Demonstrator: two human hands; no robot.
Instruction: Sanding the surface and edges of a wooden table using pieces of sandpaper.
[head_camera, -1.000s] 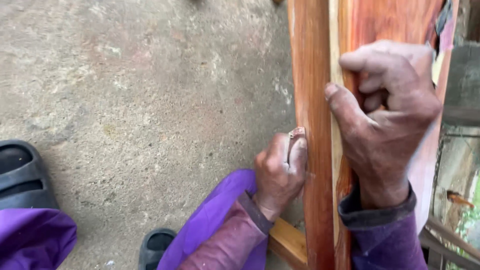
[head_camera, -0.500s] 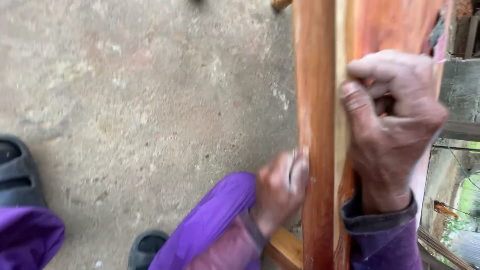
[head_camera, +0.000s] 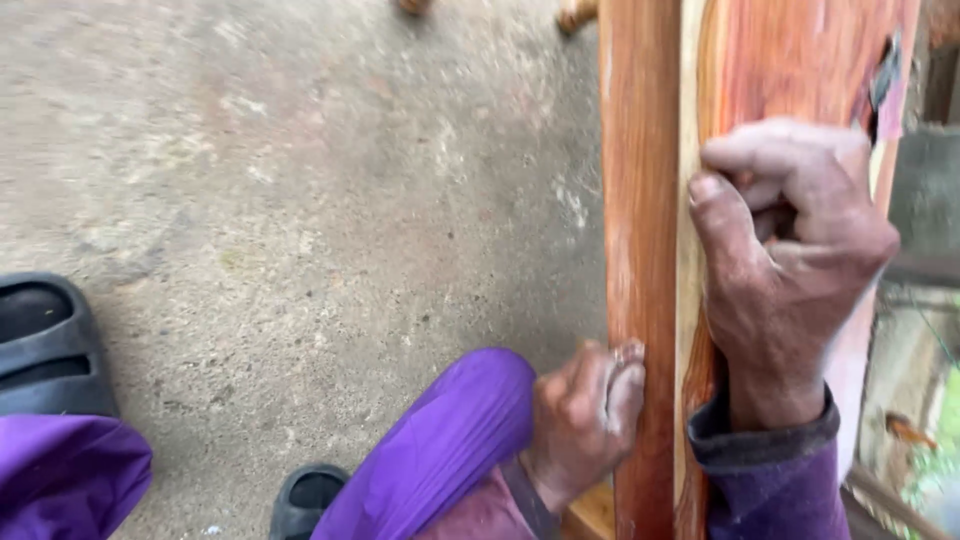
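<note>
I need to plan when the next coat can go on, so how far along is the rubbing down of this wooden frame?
Done: pale dusty streaks on the narrow reddish rail suggest its upper stretch is already rubbed. In hand: the left hand presses a small, mostly hidden pad against the rail's lower edge, while the right hand braces the wider board. Left: that board looks glossy and untouched. How much remains beyond the picture cannot be told.

Wooden frame (head_camera: 640, 250) stands at right, running near to far. Left hand (head_camera: 585, 420) lies against its left face, near; right hand (head_camera: 790, 270) grips its right side, farther. Concrete floor (head_camera: 300, 200) spreads left; sandal (head_camera: 45, 345) at near left.
</note>
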